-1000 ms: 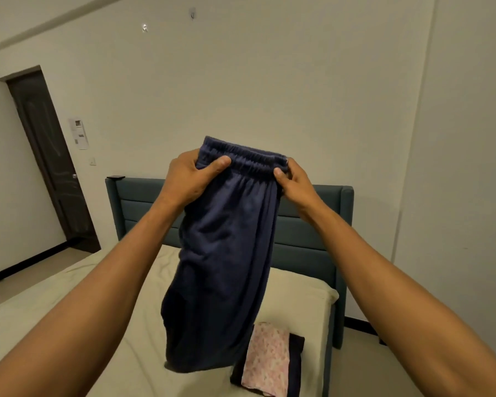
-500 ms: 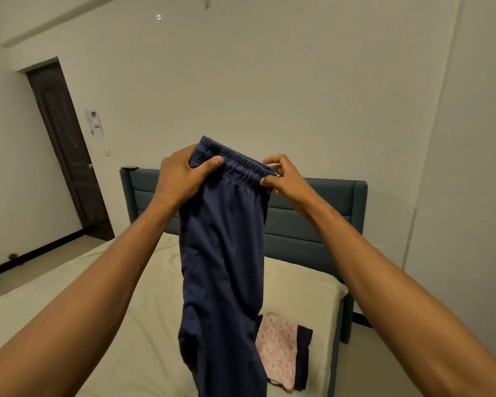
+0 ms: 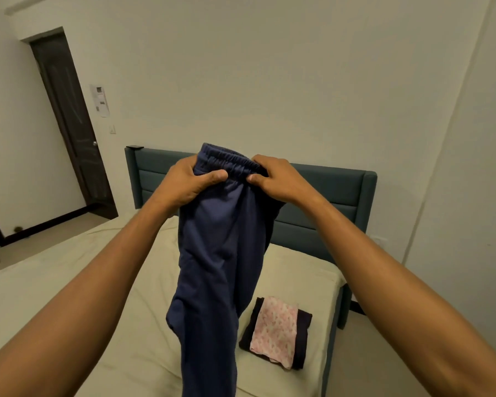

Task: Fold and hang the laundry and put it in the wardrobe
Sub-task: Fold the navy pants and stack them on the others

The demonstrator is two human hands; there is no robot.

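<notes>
The two hands drew closer together along the elastic waistband, bunching it up where a second earlier it had been stretched wider. The left hand (image 3: 188,183) and right hand (image 3: 278,181) came lower, and the navy trousers (image 3: 215,267) dropped longer, their hem out of sight.

Head cam, 1 view: faces fwd, slightly down over bed (image 3: 69,282) twd headboard (image 3: 327,184); hands close, edges prob. distorted.

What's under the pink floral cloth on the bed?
The pink floral cloth lies on a folded dark garment, whose edges show either side. Anything between or beneath them is covered.
</notes>
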